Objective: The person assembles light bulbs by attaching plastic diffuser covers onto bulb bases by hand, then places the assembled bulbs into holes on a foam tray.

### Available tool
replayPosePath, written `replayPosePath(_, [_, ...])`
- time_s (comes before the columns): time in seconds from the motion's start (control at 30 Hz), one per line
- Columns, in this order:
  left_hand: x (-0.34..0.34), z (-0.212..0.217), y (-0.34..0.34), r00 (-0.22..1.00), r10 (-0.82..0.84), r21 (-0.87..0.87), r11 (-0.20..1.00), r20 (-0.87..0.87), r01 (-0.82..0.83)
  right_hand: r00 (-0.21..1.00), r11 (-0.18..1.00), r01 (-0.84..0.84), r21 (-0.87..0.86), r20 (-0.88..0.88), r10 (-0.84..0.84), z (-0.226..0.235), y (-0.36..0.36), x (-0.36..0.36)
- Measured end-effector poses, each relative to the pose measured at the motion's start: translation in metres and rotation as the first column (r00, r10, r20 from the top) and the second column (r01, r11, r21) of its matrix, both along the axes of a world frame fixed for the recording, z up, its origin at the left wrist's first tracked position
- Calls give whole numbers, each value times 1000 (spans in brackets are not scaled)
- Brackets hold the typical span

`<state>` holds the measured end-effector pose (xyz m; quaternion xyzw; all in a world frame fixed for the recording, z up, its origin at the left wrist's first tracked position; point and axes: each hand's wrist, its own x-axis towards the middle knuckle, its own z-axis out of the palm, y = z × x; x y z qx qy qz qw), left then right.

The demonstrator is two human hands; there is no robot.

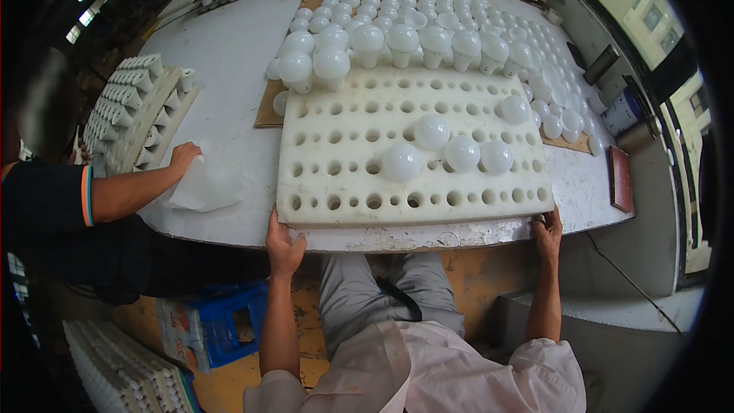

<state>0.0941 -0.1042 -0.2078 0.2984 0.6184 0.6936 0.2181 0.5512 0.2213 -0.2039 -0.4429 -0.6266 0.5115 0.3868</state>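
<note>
A white foam tray [344, 172] with rows of round holes lies on the table in front of me. My left hand [284, 245] grips its near left corner. At the near right corner, my right hand [547, 231] holds the tray edge. Several loose white bulbs [432, 131] lie on the tray's middle and right, and a row of bulbs [367, 40] stands upright along its far edge.
Many more bulbs cover the white table [229, 53] beyond the tray. On the left, another person's hand [183, 157] rests on white paper [202, 187], by stacked trays of bulb bases [130, 107]. A blue crate [222, 325] sits on the floor.
</note>
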Motion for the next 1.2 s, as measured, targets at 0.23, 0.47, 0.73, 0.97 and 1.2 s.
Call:
replayPosePath(0.23, [5, -7, 5, 997, 81, -120, 989, 2, -80, 1000, 1000, 11, 24, -6, -11, -7, 0, 4])
replayPosePath(0.47, [-4, -7, 6, 991, 127, -136, 983, 39, -121, 997, 998, 67, -12, -23, -67, -2, 2, -9])
replayPosePath(0.73, [-26, 10, -13, 999, -17, 42, 999, -27, 18, 956, 924, 201, 326, 139, -257, -8, 26, 16])
replayPosePath(0.97, [-70, 12, 7, 949, 296, -229, 921, -112, -314, 742, 796, 267, 543, 412, -529, -17, 81, 40])
replayPosePath(1.2, [-72, -10, 13, 805, 395, -181, 840, -442, -511, 566, 741, 71, 667, 585, -580, -32, 81, 28])
